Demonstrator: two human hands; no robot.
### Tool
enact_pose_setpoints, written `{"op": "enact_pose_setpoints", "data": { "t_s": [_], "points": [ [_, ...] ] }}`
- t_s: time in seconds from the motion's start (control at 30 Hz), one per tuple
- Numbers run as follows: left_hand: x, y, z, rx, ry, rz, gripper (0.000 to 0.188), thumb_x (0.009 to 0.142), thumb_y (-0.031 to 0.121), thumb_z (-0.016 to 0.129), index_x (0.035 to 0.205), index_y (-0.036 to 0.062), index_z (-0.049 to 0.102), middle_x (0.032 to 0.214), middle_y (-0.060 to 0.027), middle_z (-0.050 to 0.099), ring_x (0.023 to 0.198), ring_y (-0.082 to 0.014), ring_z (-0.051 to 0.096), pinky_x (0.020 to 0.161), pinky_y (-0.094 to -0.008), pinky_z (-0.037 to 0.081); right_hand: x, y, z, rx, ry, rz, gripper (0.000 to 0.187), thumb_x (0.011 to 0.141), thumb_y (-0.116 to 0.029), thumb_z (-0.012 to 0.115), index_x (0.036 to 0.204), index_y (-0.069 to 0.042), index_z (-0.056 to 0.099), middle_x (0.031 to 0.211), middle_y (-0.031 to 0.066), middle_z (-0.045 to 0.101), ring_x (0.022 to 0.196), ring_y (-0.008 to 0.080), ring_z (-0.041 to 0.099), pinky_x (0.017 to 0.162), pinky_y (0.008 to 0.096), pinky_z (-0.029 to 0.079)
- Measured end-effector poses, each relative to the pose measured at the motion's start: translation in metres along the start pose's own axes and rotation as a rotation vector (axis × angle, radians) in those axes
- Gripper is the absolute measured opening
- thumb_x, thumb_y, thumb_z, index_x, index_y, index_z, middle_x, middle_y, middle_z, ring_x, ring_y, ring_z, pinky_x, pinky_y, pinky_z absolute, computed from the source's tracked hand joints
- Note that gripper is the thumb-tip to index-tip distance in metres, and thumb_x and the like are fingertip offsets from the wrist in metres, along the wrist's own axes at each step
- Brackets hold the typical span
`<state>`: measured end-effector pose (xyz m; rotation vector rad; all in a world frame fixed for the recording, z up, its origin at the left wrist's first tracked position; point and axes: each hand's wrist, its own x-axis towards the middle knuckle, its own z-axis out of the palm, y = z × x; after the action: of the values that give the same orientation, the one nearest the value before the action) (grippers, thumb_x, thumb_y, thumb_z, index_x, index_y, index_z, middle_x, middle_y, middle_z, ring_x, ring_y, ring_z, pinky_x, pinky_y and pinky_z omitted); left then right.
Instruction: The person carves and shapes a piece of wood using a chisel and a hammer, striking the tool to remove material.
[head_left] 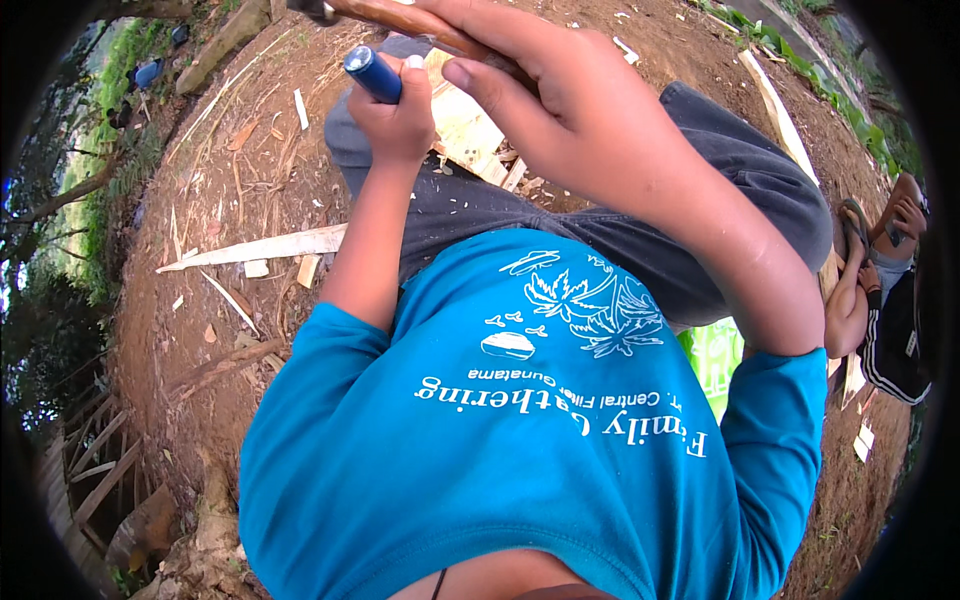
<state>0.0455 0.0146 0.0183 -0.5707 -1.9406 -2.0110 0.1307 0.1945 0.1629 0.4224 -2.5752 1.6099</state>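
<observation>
My left hand (396,122) is wrapped round a blue-handled chisel (374,77). Its handle end has a metal cap and points up; the blade is hidden below my fist. My right hand (575,105) grips the brown wooden handle of a hammer (415,20). The dark hammer head lies at the top edge, partly cut off, up and left of the chisel's cap and apart from it. Beneath my hands, between my legs, is a pale piece of wood (470,135), partly covered by my right hand.
Wood chips and strips are scattered on the brown soil (250,190). A long pointed pale splinter (270,247) lies left of my leg, and a long plank strip (780,115) lies at the right. Another person (890,270) sits at the far right. Plants border the left.
</observation>
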Motion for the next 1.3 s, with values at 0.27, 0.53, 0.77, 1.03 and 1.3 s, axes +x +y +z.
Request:
{"op": "enact_pose_setpoints", "data": {
  "t_s": [0.27, 0.53, 0.77, 1.03, 1.3],
  "points": [
    [-0.003, 0.002, -0.008, -0.179, -0.030, -0.243, 0.027, 0.099, 0.006, 0.060, 0.077, 0.0087, 0.043, 0.059, 0.0008, 0.050, 0.047, -0.0077, 0.047, 0.045, -0.0252, 0.036, -0.014, -0.001, -0.006, 0.120, 0.046, -0.019, 0.037, 0.100, -0.016, 0.059, 0.136, -0.007, 0.060, 0.085, 0.0176, 0.066, 0.076, 0.0323, 0.065, 0.068, 0.0417, 0.051],
    [0.012, 0.011, -0.019, -0.259, 0.002, -0.169, 0.029, 0.100, 0.007, 0.059, 0.077, 0.0098, 0.041, 0.054, 0.0001, 0.045, 0.043, -0.0075, 0.042, 0.042, -0.0257, 0.034, -0.015, -0.022, -0.021, 0.217, -0.064, 0.150, 0.042, 0.105, -0.011, 0.055, 0.145, -0.003, 0.052, 0.082, 0.0105, 0.059, 0.071, 0.0160, 0.055, 0.066, 0.0326, 0.045],
    [0.008, 0.010, -0.018, -0.192, -0.003, -0.180, 0.028, 0.100, 0.008, 0.059, 0.077, 0.0086, 0.043, 0.055, 0.0006, 0.049, 0.044, -0.0062, 0.044, 0.043, -0.0252, 0.035, -0.014, -0.028, -0.022, 0.230, -0.080, 0.168, 0.041, 0.105, -0.011, 0.054, 0.145, -0.002, 0.051, 0.082, 0.0087, 0.059, 0.071, 0.0141, 0.053, 0.065, 0.0313, 0.045],
    [0.003, -0.001, -0.012, -0.051, 0.113, -0.045, 0.023, 0.098, 0.006, 0.061, 0.079, 0.0062, 0.047, 0.060, -0.0012, 0.055, 0.050, -0.0067, 0.051, 0.047, -0.0243, 0.040, -0.002, -0.055, -0.028, 0.191, -0.164, 0.016, 0.034, 0.103, -0.007, 0.052, 0.136, -0.002, 0.054, 0.079, 0.0091, 0.057, 0.065, 0.0155, 0.053, 0.060, 0.0322, 0.042],
    [-0.002, -0.026, -0.019, -0.057, 0.100, 0.027, 0.018, 0.096, 0.006, 0.063, 0.082, 0.0032, 0.051, 0.065, -0.0005, 0.058, 0.057, -0.0065, 0.055, 0.052, -0.0234, 0.043, -0.001, -0.017, -0.021, 0.338, -0.246, -0.119, 0.025, 0.101, -0.006, 0.054, 0.126, -0.002, 0.055, 0.069, 0.0086, 0.055, 0.053, 0.0176, 0.051, 0.051, 0.0351, 0.037]
  ]
}}
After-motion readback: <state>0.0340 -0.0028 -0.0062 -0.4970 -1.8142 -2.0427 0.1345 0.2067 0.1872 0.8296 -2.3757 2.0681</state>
